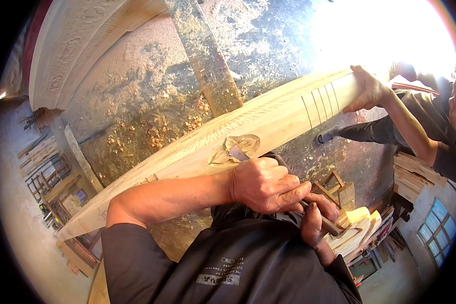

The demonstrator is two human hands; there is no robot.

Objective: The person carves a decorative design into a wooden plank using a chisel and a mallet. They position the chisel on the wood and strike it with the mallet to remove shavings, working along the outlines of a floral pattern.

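I see the left hand (266,185) and right hand (316,220) squeezed tight on a chisel (238,153) cutting the long wooden beam (268,119); another person's hand (367,91) rests on the beam's far end, wood chips (157,131) lie behind it

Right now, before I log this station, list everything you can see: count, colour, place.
Long wooden beam: one, pale, diagonal across the centre, with a carved hollow and pencil lines.
Carving chisel: one, metal blade in the hollow.
Wood shavings: many, tan, on the dusty floor.
Dusty plank: one, grey, behind the beam.
Carved curved panel: one, pale, upper left.
Co-worker's hand: one, on the beam's far end.
Wood offcuts: several, pale, lower right.
Left hand: gripping the chisel.
Right hand: on the chisel handle.
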